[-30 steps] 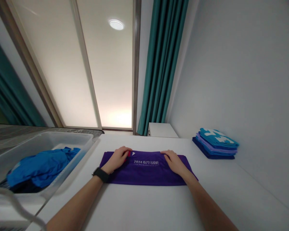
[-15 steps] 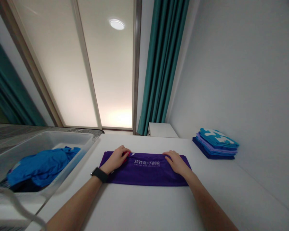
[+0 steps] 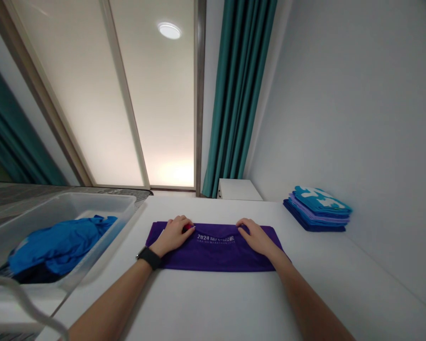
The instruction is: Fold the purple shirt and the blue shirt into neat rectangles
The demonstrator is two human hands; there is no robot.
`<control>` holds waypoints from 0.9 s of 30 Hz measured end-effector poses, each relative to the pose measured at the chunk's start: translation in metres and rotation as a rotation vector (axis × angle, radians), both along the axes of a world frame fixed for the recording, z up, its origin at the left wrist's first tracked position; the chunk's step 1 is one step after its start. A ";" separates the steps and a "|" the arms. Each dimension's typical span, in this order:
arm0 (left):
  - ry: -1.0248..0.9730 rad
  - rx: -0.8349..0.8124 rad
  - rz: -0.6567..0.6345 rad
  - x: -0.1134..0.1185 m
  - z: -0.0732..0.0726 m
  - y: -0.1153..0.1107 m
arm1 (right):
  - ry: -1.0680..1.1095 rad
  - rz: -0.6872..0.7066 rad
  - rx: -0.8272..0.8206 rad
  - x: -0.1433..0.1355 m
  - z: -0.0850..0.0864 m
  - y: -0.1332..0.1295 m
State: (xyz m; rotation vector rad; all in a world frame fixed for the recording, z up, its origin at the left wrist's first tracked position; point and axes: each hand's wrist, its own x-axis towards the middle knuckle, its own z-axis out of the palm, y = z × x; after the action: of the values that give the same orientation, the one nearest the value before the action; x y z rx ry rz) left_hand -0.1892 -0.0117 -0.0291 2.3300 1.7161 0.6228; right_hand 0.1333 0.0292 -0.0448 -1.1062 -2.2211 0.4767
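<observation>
A purple T-shirt point(image 3: 216, 258), folded into a wide flat strip, lies on the white table in front of me. White lettering with "2024" runs across its upper middle and is slightly buckled. My left hand point(image 3: 175, 232), with a dark watch on the wrist, has its fingers curled over the far edge toward the left, a bit of red showing beside the thumb. Toward the right, my right hand point(image 3: 253, 234) pinches the same far edge between thumb and fingers. The fingertips of both hands are partly hidden in the cloth.
On the left stands a translucent plastic bin point(image 3: 128, 208) with crumpled blue clothes point(image 3: 60, 246). A stack of folded clothes point(image 3: 317, 208) sits at the right by the wall. Behind the table point(image 3: 213, 303) are a small white cabinet point(image 3: 239, 189) and a teal curtain point(image 3: 239, 94). A pale cable point(image 3: 24, 300) crosses the lower left.
My right hand has shifted slightly left along the far edge, and its fingers have drawn in. The cloth between my hands has buckled, wrinkling the lettering. The view has tilted slightly.
</observation>
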 end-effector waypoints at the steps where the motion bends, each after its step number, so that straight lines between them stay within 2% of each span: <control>1: 0.000 -0.002 0.000 0.000 -0.001 0.001 | -0.007 0.022 -0.015 -0.001 0.001 0.000; 6: 0.004 -0.026 0.017 0.000 -0.001 0.004 | -0.124 0.088 -0.023 -0.003 0.004 0.000; 13: 0.048 -0.016 0.008 0.003 0.000 0.001 | -0.178 0.005 -0.082 -0.003 0.007 0.002; 22: 0.028 -0.002 -0.005 0.001 -0.001 0.000 | -0.051 0.003 -0.229 0.008 0.012 0.006; 27: 0.027 -0.001 -0.007 0.000 0.000 -0.001 | -0.069 -0.060 -0.206 0.011 0.012 0.005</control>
State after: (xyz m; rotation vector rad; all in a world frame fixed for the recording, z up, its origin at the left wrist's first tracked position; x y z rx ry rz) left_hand -0.1888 -0.0123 -0.0294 2.3533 1.7188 0.5911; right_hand 0.1439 0.0344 -0.0324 -1.3092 -2.2288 0.6630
